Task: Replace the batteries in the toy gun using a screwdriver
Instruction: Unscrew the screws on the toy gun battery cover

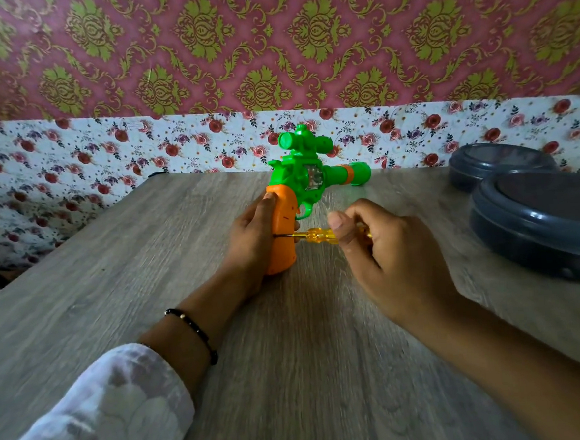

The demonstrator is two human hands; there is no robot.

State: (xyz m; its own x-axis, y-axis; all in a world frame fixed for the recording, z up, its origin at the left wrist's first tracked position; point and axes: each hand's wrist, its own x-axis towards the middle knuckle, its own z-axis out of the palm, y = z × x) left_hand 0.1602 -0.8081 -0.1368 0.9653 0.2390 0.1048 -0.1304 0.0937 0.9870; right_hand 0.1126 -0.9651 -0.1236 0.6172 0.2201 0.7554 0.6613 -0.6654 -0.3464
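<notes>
Nearest, a white sleeve (99, 415) and a beaded black bracelet (193, 333) on the left forearm, resting on the wood-grain counter (309, 373). Further in, left hand (252, 243), fingers wrapped tight round the orange grip of the toy gun (300, 184), butt planted on the counter, green barrel pointing right, scope on top. Beside it, right hand (387, 254), fingers pinched closed on the translucent yellow handle of the screwdriver (320, 235), shaft level, tip pressed against the side of the grip where a battery-cover screw presumably sits; the screw itself hidden by the left thumb. To the far right, two stacked dark grey round lidded containers (542, 216). Behind, floral paper below, pink-and-gold damask wallpaper above.

Likely at the unscrewing stage. Risks: tip slipping off the head and jabbing the thumb close by, from too little inward pressure or a tilted shaft; rounding out the small screw; toppling the gun, standing only on its narrow butt; losing the freed screw on the patterned grain.

No brand, label or legible writing anywhere.
</notes>
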